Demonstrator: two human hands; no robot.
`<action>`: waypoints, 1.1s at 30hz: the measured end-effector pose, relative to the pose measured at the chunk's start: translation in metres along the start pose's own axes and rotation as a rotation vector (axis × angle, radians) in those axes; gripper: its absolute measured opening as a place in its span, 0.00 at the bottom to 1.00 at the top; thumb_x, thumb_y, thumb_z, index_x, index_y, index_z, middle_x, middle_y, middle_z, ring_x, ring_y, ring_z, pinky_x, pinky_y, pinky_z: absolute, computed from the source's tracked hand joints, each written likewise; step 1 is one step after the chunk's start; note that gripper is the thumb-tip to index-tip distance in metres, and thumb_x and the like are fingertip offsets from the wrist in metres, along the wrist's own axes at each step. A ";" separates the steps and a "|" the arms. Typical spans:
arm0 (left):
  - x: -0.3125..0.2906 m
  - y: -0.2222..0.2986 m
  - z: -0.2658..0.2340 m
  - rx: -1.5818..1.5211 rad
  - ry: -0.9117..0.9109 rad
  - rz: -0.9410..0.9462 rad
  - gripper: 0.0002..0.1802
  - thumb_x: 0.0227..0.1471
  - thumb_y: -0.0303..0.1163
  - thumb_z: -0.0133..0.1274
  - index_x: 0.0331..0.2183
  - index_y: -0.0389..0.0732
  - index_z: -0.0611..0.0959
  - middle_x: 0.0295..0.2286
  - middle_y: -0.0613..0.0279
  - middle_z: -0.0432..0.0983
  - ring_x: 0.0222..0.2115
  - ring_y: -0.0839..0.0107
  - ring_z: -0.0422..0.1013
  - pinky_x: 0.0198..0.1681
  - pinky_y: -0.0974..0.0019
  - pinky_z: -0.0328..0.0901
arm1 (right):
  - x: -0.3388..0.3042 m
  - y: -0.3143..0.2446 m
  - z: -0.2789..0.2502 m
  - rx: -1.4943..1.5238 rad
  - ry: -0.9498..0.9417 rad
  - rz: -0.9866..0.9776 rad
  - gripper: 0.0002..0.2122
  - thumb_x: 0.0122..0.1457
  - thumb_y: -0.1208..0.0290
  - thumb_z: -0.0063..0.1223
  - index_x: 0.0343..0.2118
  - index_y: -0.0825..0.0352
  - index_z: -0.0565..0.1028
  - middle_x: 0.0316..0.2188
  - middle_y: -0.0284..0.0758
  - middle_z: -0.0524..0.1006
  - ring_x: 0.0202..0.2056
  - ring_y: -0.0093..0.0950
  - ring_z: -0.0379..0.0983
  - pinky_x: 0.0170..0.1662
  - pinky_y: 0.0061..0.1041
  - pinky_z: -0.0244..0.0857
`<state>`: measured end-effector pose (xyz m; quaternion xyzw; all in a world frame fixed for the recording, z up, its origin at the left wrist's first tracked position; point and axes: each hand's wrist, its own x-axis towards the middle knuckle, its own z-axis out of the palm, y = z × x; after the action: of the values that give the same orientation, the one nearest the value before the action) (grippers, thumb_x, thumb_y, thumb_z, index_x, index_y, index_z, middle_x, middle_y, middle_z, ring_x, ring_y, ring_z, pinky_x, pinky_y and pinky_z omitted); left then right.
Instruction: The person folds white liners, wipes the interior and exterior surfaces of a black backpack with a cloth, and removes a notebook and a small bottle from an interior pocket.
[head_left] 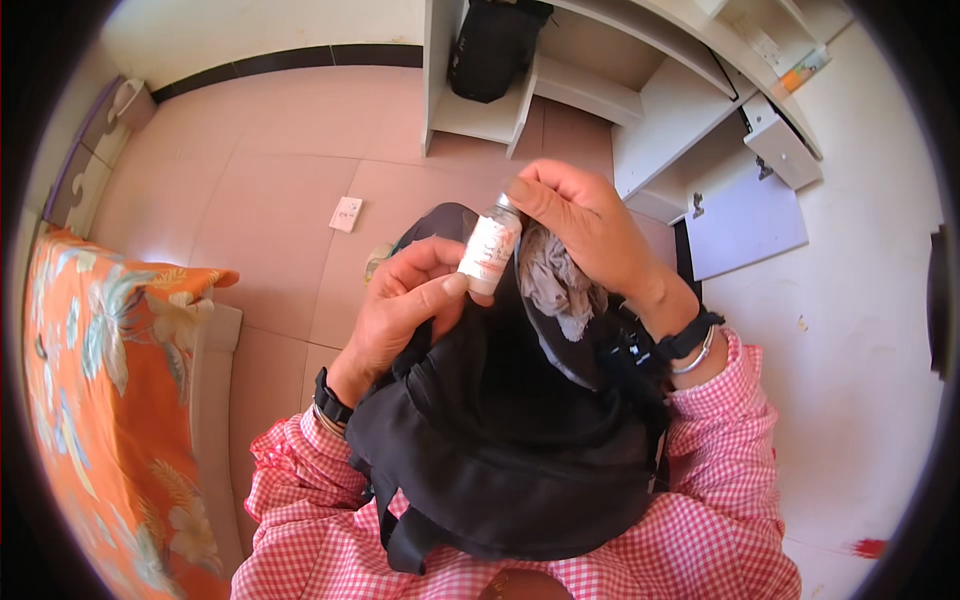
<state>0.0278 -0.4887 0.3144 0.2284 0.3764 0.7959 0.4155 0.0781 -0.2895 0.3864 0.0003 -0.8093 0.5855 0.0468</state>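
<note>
Between my hands is a small bottle (pixel 488 247) with a white label and a silvery cap, tilted over the mouth of a black backpack (pixel 500 450). My left hand (pixel 405 300) pinches the bottle's lower end between thumb and fingers. At the cap, my right hand (pixel 585 220) grips with thumb and forefinger. The backpack rests on my lap with its top gaping; its inside is dark and I cannot make out what lies in it. A crumpled greyish cloth (pixel 560 280) sticks out of the opening below my right hand.
A small white box (pixel 346 214) lies on the pink tiled floor (pixel 270 180). An orange floral cloth (pixel 120 390) drapes over furniture at left. White shelving (pixel 590 85) with a black bag (pixel 495 50) stands ahead; a cabinet door (pixel 750 225) hangs down at right.
</note>
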 end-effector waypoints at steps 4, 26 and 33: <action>0.001 -0.002 0.001 0.001 -0.013 -0.003 0.14 0.53 0.27 0.48 0.42 0.34 0.73 0.29 0.57 0.76 0.16 0.85 0.59 0.18 0.81 0.52 | 0.008 0.001 0.001 -0.007 -0.013 -0.011 0.17 0.59 0.58 0.50 0.25 0.71 0.73 0.19 0.28 0.72 0.24 0.15 0.66 0.28 0.16 0.61; 0.002 -0.001 0.001 -0.074 -0.093 -0.051 0.33 0.50 0.42 0.50 0.51 0.27 0.65 0.33 0.49 0.73 0.12 0.83 0.55 0.16 0.82 0.51 | 0.009 0.001 0.003 0.369 -0.214 0.148 0.11 0.59 0.70 0.49 0.39 0.74 0.74 0.30 0.32 0.76 0.29 0.17 0.71 0.33 0.15 0.67; 0.004 -0.006 -0.003 -0.118 -0.123 -0.055 0.31 0.50 0.41 0.50 0.50 0.30 0.66 0.32 0.49 0.72 0.11 0.83 0.55 0.16 0.82 0.50 | 0.008 0.003 0.000 0.478 -0.294 0.184 0.13 0.59 0.71 0.50 0.43 0.75 0.72 0.33 0.34 0.76 0.32 0.19 0.72 0.36 0.17 0.68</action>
<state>0.0263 -0.4845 0.3085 0.2413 0.3088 0.7895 0.4723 0.0704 -0.2880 0.3839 0.0227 -0.6430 0.7552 -0.1256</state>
